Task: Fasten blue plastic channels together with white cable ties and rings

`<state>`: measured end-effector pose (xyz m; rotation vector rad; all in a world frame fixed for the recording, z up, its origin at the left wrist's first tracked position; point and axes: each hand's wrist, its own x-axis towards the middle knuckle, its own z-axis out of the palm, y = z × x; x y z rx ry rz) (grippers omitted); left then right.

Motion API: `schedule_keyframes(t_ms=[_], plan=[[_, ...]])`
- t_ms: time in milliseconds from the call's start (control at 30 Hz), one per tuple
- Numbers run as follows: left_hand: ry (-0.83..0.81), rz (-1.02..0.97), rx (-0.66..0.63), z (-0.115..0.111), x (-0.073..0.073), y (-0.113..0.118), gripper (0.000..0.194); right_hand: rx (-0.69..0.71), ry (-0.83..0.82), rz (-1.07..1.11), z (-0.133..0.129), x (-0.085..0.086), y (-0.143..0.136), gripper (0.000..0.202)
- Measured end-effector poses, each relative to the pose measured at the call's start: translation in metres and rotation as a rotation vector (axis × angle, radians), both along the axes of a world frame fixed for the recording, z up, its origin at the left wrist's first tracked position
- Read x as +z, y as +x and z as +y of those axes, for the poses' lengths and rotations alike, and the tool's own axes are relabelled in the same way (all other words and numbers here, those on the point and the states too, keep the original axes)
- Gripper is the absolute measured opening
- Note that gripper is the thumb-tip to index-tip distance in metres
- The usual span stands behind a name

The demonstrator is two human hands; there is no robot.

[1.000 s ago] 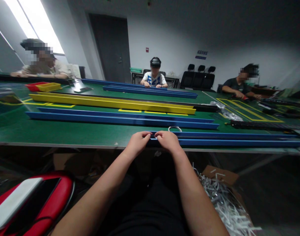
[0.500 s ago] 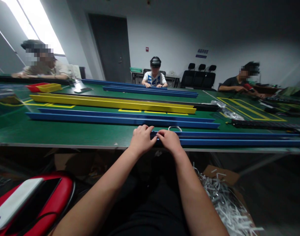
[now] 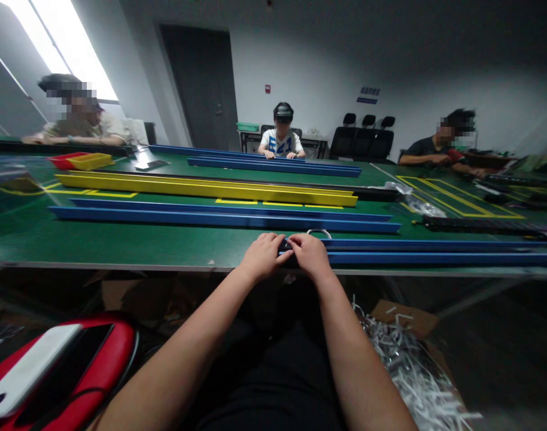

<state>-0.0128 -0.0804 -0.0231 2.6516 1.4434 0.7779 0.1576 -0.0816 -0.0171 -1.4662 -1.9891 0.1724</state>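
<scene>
A long blue channel rail (image 3: 435, 258) lies along the near edge of the table, its left end between my hands. My left hand (image 3: 263, 256) closes over that end, thumb at the near side and fingers at the far side. My right hand (image 3: 310, 256) is beside it, thumb and forefinger pinched together over the channel. Whatever is between those fingertips is too small to make out. A dark spot shows in the channel between the two hands. Just behind my right hand, a white ring (image 3: 318, 232) rests on the table.
Beyond lie another blue rail (image 3: 224, 218), a yellow rail (image 3: 206, 187) and red and yellow trays (image 3: 87, 160) on the green table (image 3: 121, 248). Below are a red stool (image 3: 121, 353) with a phone and white device, and a box of paper strips (image 3: 412, 365). Three people sit around.
My left hand has shifted slightly right, its fingers now nearer my right hand at the rail's end. My right hand stays nearly in place, still pinching.
</scene>
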Motion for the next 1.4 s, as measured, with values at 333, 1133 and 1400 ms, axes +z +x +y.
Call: schedule_keyframes(t_ms=[333,1133,1400], plan=[[-0.064,-0.137,-0.057,0.007,-0.002,-0.004,0.046,0.048,0.057,0.125,0.003,-0.002,0.003,0.020],[-0.228,-0.367,0.047,0.024,-0.003,0.004,0.027,0.079,-0.099,0.250,0.007,0.008,0.011,0.020],[-0.171,-0.401,0.025,0.028,-0.011,0.005,0.023,0.051,-0.082,0.166,0.008,0.008,0.009,0.019]])
